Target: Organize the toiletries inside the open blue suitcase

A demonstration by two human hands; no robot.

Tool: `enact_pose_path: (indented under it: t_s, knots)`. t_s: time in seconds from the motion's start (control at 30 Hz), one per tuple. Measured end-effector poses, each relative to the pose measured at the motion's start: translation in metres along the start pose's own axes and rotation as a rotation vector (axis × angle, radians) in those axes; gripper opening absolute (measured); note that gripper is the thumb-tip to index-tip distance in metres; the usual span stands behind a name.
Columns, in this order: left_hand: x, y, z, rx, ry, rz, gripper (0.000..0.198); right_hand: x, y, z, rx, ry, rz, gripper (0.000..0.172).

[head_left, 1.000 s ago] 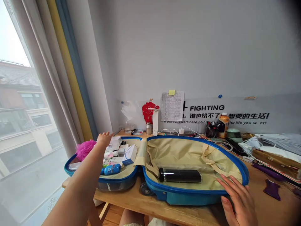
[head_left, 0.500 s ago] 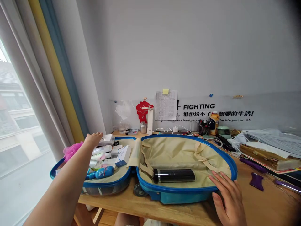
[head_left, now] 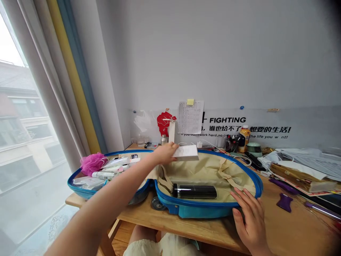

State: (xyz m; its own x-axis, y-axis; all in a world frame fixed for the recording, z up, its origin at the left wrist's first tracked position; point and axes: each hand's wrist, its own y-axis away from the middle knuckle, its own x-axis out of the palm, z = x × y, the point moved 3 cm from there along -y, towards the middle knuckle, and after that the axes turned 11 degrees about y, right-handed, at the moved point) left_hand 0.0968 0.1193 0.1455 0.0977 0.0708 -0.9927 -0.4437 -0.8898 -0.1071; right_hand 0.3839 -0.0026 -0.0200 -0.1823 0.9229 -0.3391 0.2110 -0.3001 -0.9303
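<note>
My left hand [head_left: 166, 153] grips one end of a small white box [head_left: 186, 152], held above the back of the right half of an open blue suitcase [head_left: 205, 210]. Below it, a black bottle [head_left: 195, 191] lies on its side on the beige lining, next to the straps. My right hand [head_left: 250, 215] rests with spread fingers on the suitcase's front right rim. In the left half are a pink bath puff [head_left: 93, 163], several white tubes [head_left: 115, 162] and a clear plastic packet [head_left: 89, 182]. My left forearm hides part of that half.
Along the wall stand an orange bottle [head_left: 243, 138], a green-lidded jar [head_left: 254, 149] and a silver bottle [head_left: 163, 139]. To the right on the wooden table [head_left: 287, 231] lie a purple piece [head_left: 285, 202], a brown box [head_left: 295, 174] and papers. A curtain [head_left: 71, 81] hangs by the window at left.
My left hand has lifted the white box from the left half and carried it right, over the right half. My right hand stays on the rim. The view has shifted slightly.
</note>
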Motion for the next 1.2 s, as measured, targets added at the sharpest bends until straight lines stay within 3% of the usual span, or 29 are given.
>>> enact_pose_path:
  t_s: [0.13, 0.3, 0.87, 1.2]
  knots:
    - [0.047, -0.017, -0.045, 0.078, 0.062, 0.12, 0.066, -0.001, -0.001, 0.0, 0.011, 0.001, 0.006, 0.035]
    - [0.078, -0.022, -0.049, 0.064, 0.1, 0.234, 0.07, -0.002, -0.002, 0.001, 0.01, -0.001, 0.013, 0.035]
    - [0.084, -0.01, -0.049, 0.137, 0.25, 0.398, 0.079, -0.002, -0.001, 0.001, 0.002, -0.006, -0.004, 0.034]
    - [0.093, -0.007, -0.051, 0.126, 0.249, 0.513, 0.072, 0.0, 0.001, -0.001, 0.011, -0.036, 0.007, 0.037]
